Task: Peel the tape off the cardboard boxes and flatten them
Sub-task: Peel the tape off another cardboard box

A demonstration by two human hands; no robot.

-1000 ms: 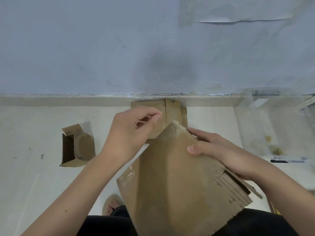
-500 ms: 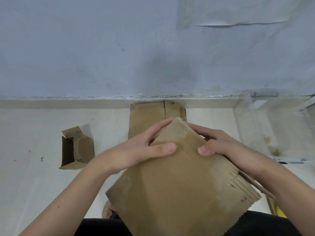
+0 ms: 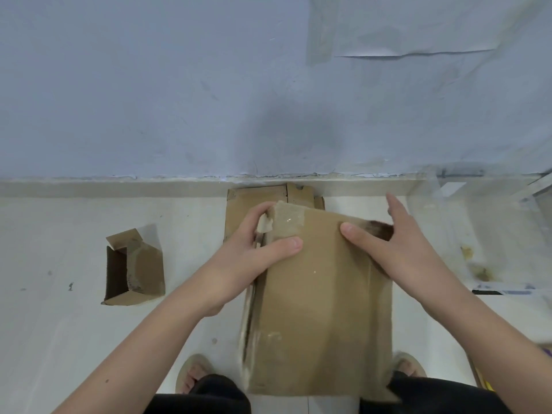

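While left hand [image 3: 254, 258] grips the box [image 3: 322, 297] at its taped far-left corner and right hand [image 3: 397, 249] pinches the far-right edge above the lap, flattened cardboard [image 3: 254, 201] lies by the wall; small box [image 3: 134, 270] at left remains unflattened.

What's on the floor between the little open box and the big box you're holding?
Just bare floor and the left hand with its forearm, seen in the head view. Nothing else lies between the little box and the big box.

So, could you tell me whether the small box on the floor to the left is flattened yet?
Not yet. The small box holds its shape, lying with its open end showing a dark hollow inside.
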